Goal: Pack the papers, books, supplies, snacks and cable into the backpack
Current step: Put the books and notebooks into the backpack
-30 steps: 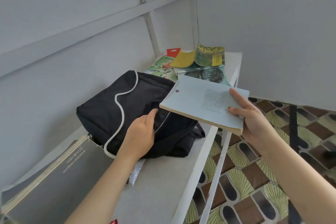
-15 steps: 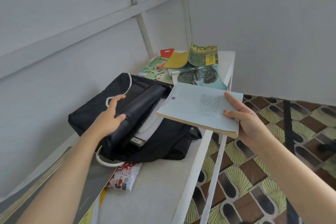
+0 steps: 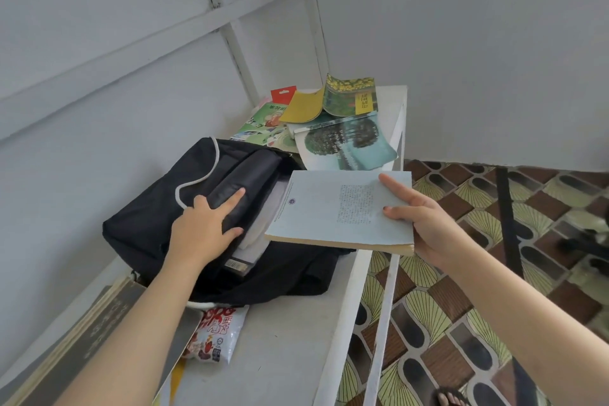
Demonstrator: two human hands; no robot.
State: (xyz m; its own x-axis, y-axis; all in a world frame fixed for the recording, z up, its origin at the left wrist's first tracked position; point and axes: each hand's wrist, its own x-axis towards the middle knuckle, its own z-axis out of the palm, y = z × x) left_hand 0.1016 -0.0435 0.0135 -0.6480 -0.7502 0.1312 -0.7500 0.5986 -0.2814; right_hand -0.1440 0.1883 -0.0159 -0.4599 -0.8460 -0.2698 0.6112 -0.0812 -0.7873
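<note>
matt black cloth backpack [image 3: 148, 217], matt paper book [image 3: 333, 208], glossy plastic snack packet [image 3: 214, 336]

Left hand [image 3: 204, 229] grips the open black backpack [image 3: 141, 217]; right hand [image 3: 428, 227] holds a pale-blue book [image 3: 323, 208] beside it.

Plain pale grey walls [image 3: 461, 43] meeting in corner; white crossed wooden battens [image 3: 217, 15] on left wall. White-painted table [image 3: 290, 339] against it. Brown-and-green fan-patterned tile floor [image 3: 428, 306]. Soft even light.
</note>
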